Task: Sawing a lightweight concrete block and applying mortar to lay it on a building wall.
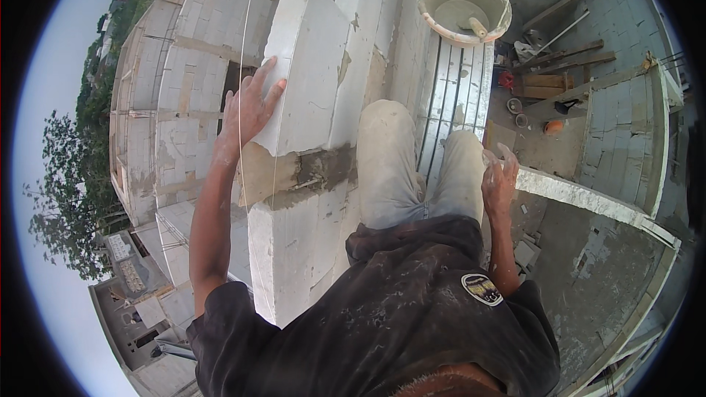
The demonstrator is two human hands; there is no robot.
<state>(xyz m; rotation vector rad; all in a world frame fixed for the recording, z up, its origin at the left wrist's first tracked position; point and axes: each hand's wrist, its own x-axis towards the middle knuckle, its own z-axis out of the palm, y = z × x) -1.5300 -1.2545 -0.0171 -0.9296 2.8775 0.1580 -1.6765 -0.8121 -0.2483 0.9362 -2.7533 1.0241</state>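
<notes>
Left hand (254, 103) spread on the white block (312, 73) up on the wall (360, 0), right hand (500, 176) empty, loosely curled.
One lopsided shove could probably skew that block beside the gap (312, 170), or snag the string (248, 15).

"What stands ahead of the right hand (500, 176)?"
"A metal plank (448, 88), with a bucket (428, 18) standing farther along it."
"And by the left hand (250, 106)?"
"The pale wall (283, 254). A white block (312, 66) sits on it, right under that hand's fingers; grey mortar (327, 165) lies just nearer."
"Lower down?"
"The floor (581, 272), well below and right of the right hand, carrying an orange pail (554, 127)."
</notes>
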